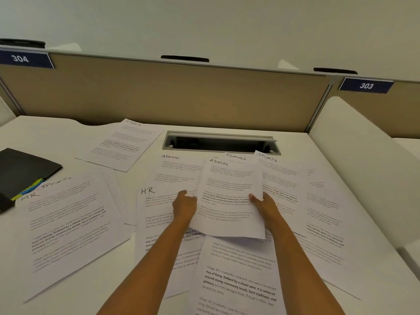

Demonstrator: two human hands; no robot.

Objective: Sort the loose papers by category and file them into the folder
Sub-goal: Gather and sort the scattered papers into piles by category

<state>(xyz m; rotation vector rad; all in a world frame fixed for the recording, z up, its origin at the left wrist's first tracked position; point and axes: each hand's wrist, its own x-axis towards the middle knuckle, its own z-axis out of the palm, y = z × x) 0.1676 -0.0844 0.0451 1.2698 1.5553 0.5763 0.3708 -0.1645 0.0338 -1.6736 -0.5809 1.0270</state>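
Printed sheets with handwritten headings lie scattered over the white desk (68,292). Both hands hold a sheet headed ADMIN (229,192), lifted a little above the others. My left hand (184,204) grips its left edge and my right hand (263,205) grips its right edge. Under and around it lie another ADMIN sheet (175,169), an HR sheet (156,210), a FINANCE sheet (237,157) and a SPORTS sheet (279,176). At the left lies a pile headed HR and SPORTS (68,219). A further SPORTS sheet (122,144) lies at the back. The black folder (22,171) with coloured tabs rests at the far left.
An open cable hatch (220,144) is set in the desk just behind the sheets. A beige partition (170,92) with labels 304 and 303 closes the back. A white side panel (363,167) bounds the desk on the right.
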